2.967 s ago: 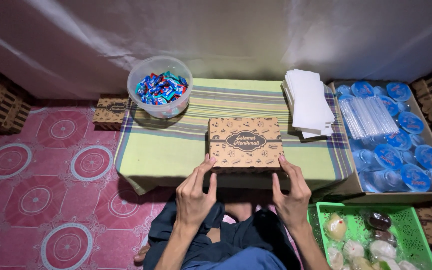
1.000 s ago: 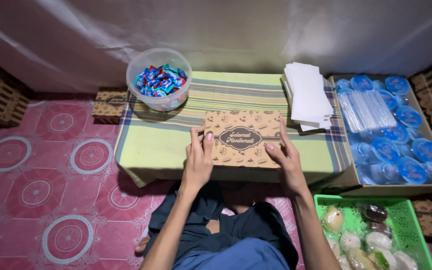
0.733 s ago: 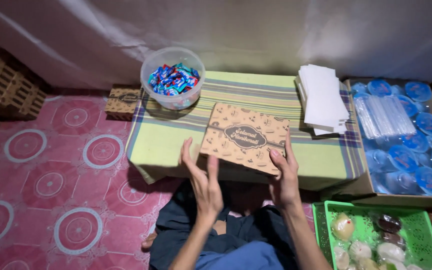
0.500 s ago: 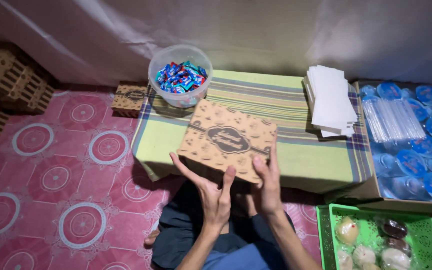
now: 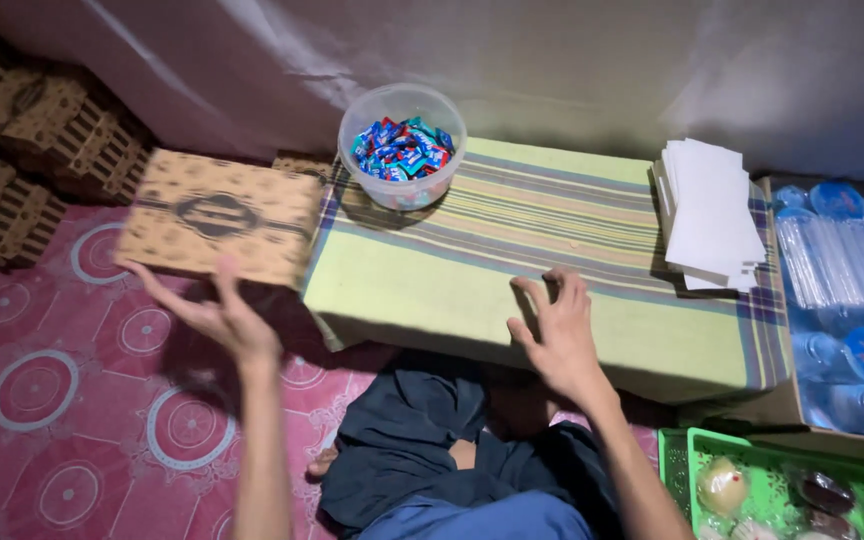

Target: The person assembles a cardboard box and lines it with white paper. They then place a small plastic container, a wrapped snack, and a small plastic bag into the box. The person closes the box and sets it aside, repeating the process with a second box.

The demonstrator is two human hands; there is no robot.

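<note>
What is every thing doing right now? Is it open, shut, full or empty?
Box: shut, off the table, by the left hand.
Right hand: open, empty, over the table.
Tub: open, full of sweets.
Papers: stacked.
Green basket: holds snacks.

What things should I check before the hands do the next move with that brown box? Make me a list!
1. Left hand under the brown patterned box: cannot tell how firm the grip is, the box is blurred.
2. Right hand free: ok, open above the striped cloth, holding nothing.
3. Box shut: ok, no flap looks open.
4. Stacked boxes within reach on the left: ok.
5. Candy bowl upright on the cloth: ok.
6. White paper stack out of the way: ok.
</note>
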